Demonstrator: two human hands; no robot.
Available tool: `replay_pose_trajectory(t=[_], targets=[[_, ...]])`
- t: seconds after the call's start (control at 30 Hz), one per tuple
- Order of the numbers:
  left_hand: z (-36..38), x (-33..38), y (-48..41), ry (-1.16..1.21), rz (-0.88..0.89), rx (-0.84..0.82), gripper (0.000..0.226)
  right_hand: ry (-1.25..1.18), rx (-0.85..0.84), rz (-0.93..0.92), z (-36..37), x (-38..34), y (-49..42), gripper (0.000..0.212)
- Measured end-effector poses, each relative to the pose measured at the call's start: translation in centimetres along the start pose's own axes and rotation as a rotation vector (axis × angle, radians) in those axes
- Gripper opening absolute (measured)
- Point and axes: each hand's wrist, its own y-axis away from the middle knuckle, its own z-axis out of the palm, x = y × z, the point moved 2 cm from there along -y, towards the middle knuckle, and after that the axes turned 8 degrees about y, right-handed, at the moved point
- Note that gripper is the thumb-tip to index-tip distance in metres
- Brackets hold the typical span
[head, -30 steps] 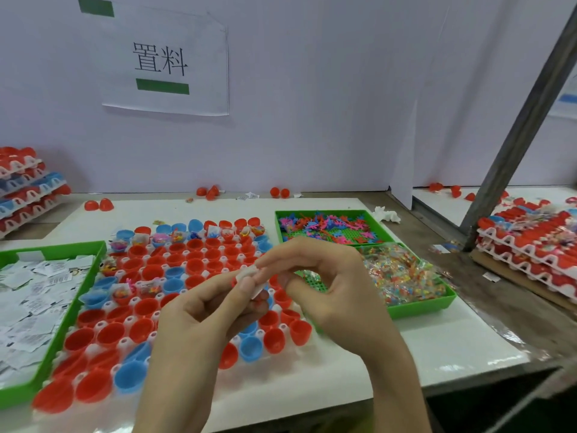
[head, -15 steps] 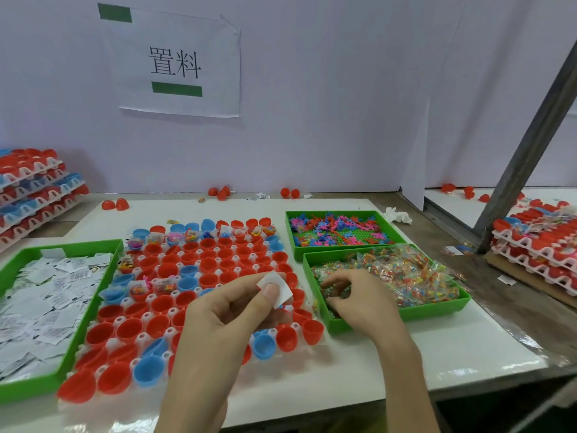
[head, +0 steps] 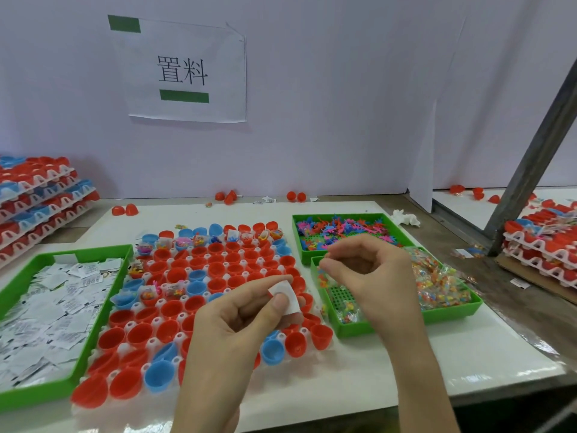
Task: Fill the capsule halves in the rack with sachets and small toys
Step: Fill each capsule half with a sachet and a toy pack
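Note:
The white rack [head: 124, 349] in front of me holds several red and blue capsule halves [head: 199, 260]; some at its far and left side hold small toys. My left hand [head: 231, 332] hovers over the rack's near right part and pinches a white sachet [head: 285, 296] between thumb and fingers. My right hand [head: 374, 276] is raised over the left end of the green tray of bagged toys [head: 449, 307]. Its fingertips pinch what looks like a small clear toy bag [head: 323, 278], mostly hidden by the fingers.
A green tray of white sachets [head: 93, 339] lies left of the rack. A second green tray with loose coloured toys [head: 343, 232] sits behind the bagged ones. Stacked filled racks stand at far left [head: 37, 201] and far right [head: 540, 245]. A grey post [head: 530, 164] slants at right.
My right hand left the sachet, dipped into the bagged-toy tray and has now lifted up and back toward my left hand. My left hand still holds the sachet.

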Motion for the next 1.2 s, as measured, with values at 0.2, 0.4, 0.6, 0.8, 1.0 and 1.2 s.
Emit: replay_pose_trajectory(t=[0.2, 0.4, 0.6, 0.8, 1.0, 1.2], targets=[[0.2, 0.7, 0.2, 0.015, 0.075, 0.067, 0.030, -0.600, -0.334, -0.189, 0.8, -5.5, 2.0, 0.018], [0.1, 1.2, 0.3, -0.005, 0.107, 0.091, 0.022, -0.308, -0.223, -0.176, 1.8, -5.2, 2.0, 0.020], [0.0, 1.0, 0.3, -0.040, 0.070, 0.049, 0.022, -0.132, -0.199, -0.220, 2.6, -4.6, 2.0, 0.019], [-0.7, 1.1, 0.3, -0.056, 0.026, 0.015, 0.023, -0.029, -0.202, -0.303, 3.2, -4.5, 2.1, 0.020], [-1.2, 1.7, 0.4, -0.129, 0.026, -0.013, 0.015, 0.013, -0.180, -0.371, 3.8, -4.4, 2.2, 0.018], [-2.9, 2.3, 0.7, -0.452, 0.077, 0.012, 0.038, -0.060, -0.358, -0.289, 5.1, -4.4, 2.5, 0.024]])
